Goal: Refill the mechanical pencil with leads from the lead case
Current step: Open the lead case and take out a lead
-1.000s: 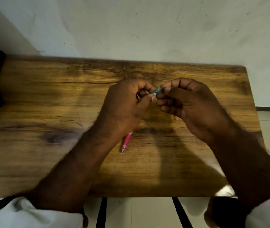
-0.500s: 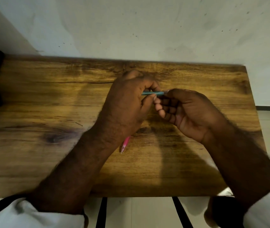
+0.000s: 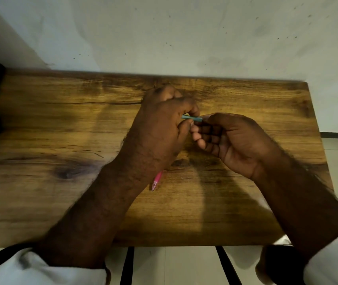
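Teal lead case (image 3: 191,118) now level, more exposed.

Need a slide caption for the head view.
Both hands pinch a teal lead case above a pink pencil.

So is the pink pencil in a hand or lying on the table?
Lying on the table; the pink pencil's tip pokes out beneath the left wrist.

We see from a single head-worn view — looking forward and steeply down, close over the wooden counter (image 3: 40,130), the wall (image 3: 164,27) rising beyond its far edge.
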